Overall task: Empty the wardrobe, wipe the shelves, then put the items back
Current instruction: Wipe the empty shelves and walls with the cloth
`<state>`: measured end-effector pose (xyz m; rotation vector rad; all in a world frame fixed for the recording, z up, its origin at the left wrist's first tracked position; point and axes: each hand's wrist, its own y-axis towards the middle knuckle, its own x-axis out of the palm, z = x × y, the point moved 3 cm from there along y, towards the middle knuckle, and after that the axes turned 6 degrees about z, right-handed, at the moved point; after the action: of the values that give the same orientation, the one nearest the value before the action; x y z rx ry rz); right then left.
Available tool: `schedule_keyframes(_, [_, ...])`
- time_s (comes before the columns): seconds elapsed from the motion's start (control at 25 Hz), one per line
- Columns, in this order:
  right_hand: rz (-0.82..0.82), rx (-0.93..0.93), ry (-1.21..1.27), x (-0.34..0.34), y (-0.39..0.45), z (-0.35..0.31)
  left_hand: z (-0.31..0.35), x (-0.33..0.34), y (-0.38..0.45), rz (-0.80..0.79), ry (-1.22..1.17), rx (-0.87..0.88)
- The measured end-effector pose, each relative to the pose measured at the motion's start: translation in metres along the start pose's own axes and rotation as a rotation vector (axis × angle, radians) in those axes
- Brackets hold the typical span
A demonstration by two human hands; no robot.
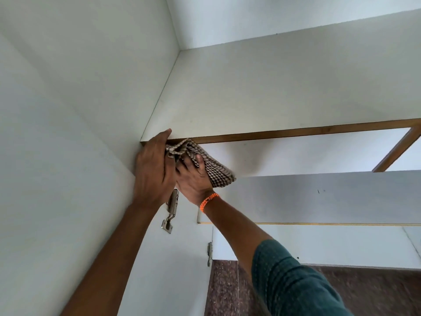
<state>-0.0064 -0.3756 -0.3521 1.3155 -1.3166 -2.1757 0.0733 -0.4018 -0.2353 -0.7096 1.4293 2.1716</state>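
Note:
A brown-and-white checked cloth (205, 164) is bunched at the front left corner of a white wardrobe shelf (262, 92) with a brown wooden front edge. My right hand (193, 179), with an orange thread band at the wrist, grips the cloth, thumb over the fabric. My left hand (153, 169) lies beside it against the left side panel, fingertips on the shelf's corner and the cloth's bunched end under its fingers. The shelf top is bare.
A lower white shelf (319, 197) runs to the right beneath. The open wardrobe door (57, 156) fills the left, with metal hinges (170, 213) on it. A wooden divider (396, 151) stands at the right. Dark speckled floor (227, 293) lies below.

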Motion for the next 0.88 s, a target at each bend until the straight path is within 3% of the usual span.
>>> schedule_keyframes(0.12, [-0.033, -0.147, 0.027, 0.003, -0.003, 0.001, -0.001, 0.001, 0.000, 0.057, -0.009, -0.033])
schedule_keyframes(0.36, [-0.229, -0.477, 0.006, -0.012, -0.024, 0.041, 0.028, 0.000, -0.006, 0.119, 0.008, 0.146])
schedule_keyframes(0.52, [-0.229, -0.516, 0.027, -0.032, -0.053, 0.072, 0.060, 0.018, -0.008, 0.047, -0.120, 0.199])
schedule_keyframes(0.64, [-0.431, -0.451, 0.102, -0.069, -0.065, 0.106, 0.073, 0.039, -0.024, -0.051, -0.223, 0.055])
schedule_keyframes(0.72, [-0.626, -0.250, 0.187, -0.093, -0.062, 0.146, 0.080, 0.058, -0.040, 0.018, -0.335, -0.303])
schedule_keyframes(0.8, [-0.683, -0.029, 0.196, -0.119, -0.054, 0.194, 0.081, 0.080, -0.055, 0.251, -0.592, -1.024])
schedule_keyframes(0.88, [-0.654, 0.112, 0.126, -0.145, -0.047, 0.240, 0.091, 0.109, -0.074, 0.317, -0.924, -1.721])
